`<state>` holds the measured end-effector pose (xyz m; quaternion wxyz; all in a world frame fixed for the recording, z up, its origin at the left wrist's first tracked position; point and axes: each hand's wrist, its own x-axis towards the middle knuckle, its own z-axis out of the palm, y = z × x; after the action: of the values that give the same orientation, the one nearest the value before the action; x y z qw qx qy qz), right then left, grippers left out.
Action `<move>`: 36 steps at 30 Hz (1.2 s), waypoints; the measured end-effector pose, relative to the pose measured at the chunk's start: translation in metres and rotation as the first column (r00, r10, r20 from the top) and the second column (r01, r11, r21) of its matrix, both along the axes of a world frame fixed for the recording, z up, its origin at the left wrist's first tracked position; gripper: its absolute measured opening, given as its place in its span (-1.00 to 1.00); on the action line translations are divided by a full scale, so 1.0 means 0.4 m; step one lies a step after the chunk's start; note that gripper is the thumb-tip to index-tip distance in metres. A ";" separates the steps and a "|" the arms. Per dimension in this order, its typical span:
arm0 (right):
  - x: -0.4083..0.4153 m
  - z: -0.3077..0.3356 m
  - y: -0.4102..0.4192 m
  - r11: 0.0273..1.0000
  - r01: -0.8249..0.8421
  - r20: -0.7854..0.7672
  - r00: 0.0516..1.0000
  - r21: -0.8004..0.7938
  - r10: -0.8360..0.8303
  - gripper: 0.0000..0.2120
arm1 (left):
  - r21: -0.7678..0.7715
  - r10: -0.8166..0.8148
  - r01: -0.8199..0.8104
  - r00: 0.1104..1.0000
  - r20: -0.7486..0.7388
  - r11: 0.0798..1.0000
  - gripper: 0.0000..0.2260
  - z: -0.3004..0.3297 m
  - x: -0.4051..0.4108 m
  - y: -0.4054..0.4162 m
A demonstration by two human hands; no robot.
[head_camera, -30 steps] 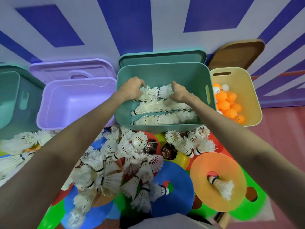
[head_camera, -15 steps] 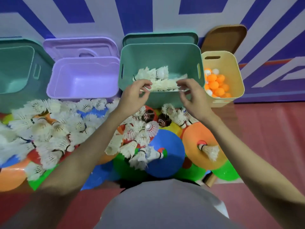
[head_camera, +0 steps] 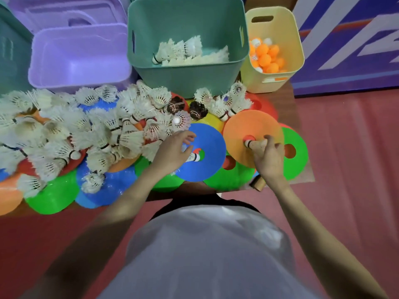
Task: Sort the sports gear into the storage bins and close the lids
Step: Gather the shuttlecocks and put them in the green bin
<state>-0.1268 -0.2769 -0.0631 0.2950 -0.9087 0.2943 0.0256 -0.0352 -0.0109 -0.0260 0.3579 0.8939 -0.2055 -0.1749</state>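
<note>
A loose white shuttlecock (head_camera: pixel 195 157) lies on a blue disc (head_camera: pixel 207 169); my left hand (head_camera: pixel 172 153) hovers over its feathers with thumb and fingers spread. On an orange disc (head_camera: pixel 241 128) my right hand (head_camera: pixel 268 157) grips another shuttlecock (head_camera: pixel 248 143) by its feathers, cork end showing. The teal bin (head_camera: pixel 185 76) holds several shuttlecocks (head_camera: pixel 185 52) in rows. A big pile of shuttlecocks (head_camera: pixel 90 130) covers the left of the table. A yellow bin (head_camera: pixel 274 83) holds orange and white ping-pong balls (head_camera: pixel 266 57). The purple bin (head_camera: pixel 79 80) stands open.
Flat green, blue, orange, red and yellow discs (head_camera: pixel 296 152) lie overlapped under the shuttlecocks. Two dark shuttlecocks (head_camera: pixel 197 110) sit by the teal bin. A purple lid (head_camera: pixel 64 16) leans behind its bin. A darker teal bin (head_camera: pixel 10 61) stands far left. Red floor lies to the right.
Both hands left the teal bin and came down to the discs. My right hand has taken hold of the shuttlecock on the orange disc; my left has reached the one on the blue disc.
</note>
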 end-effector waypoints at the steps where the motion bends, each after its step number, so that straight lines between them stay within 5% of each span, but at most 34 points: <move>1: -0.006 -0.011 0.003 1.000 0.011 -0.008 1.000 0.010 -0.011 -0.43 | 0.004 0.002 -0.002 1.000 0.004 1.000 -0.72 -0.002 -0.009 0.000; 9: 0.019 -0.043 0.004 0.994 -0.023 0.007 1.000 -0.110 0.024 -0.54 | 0.019 0.111 -0.113 0.989 0.100 0.993 -0.75 0.009 -0.027 0.026; 14: 0.042 0.029 0.045 0.995 -0.035 0.356 0.932 -0.093 0.066 -0.66 | -0.020 0.179 -0.178 0.981 0.077 0.984 -0.77 0.022 -0.031 0.052; 18: 0.063 0.097 0.104 0.940 -0.319 0.553 0.809 0.124 0.201 -0.63 | -0.078 0.192 -0.190 0.981 0.023 0.979 -0.70 0.034 -0.047 0.056; 23: 0.095 0.141 0.187 0.724 -0.616 0.479 0.759 0.310 0.440 -0.54 | -0.119 0.164 -0.177 0.980 -0.113 0.977 -0.52 0.051 -0.067 0.055; 26: 0.108 0.142 0.247 0.680 -0.662 0.462 0.733 0.316 0.499 -0.56 | -0.100 0.149 -0.166 0.975 -0.163 0.981 -0.80 0.055 -0.072 0.069; 27: 0.112 0.141 0.266 0.673 -0.669 0.459 0.728 0.315 0.509 -0.57 | -0.089 0.160 -0.176 0.974 -0.162 0.980 -0.87 0.054 -0.070 0.078; 30: 0.121 0.134 0.312 0.716 -0.662 0.485 0.712 0.222 0.508 -0.62 | -0.043 0.212 -0.217 0.971 -0.106 0.975 -0.60 0.049 -0.056 0.128; 33: 0.138 0.118 0.328 0.798 -0.585 0.490 0.743 0.146 0.455 -0.70 | -0.058 0.295 -0.304 0.947 -0.127 0.951 -0.73 0.048 -0.046 0.174; 36: 0.164 0.077 0.321 0.779 -0.618 0.268 0.772 0.105 0.576 -0.71 | -0.082 0.320 -0.334 0.936 -0.146 0.939 -0.71 0.046 -0.043 0.214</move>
<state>-0.0613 -0.1485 -0.0324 0.3861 -0.9201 -0.0492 0.0444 -0.0525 0.0746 -0.0077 0.4416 0.8820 -0.0388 -0.1599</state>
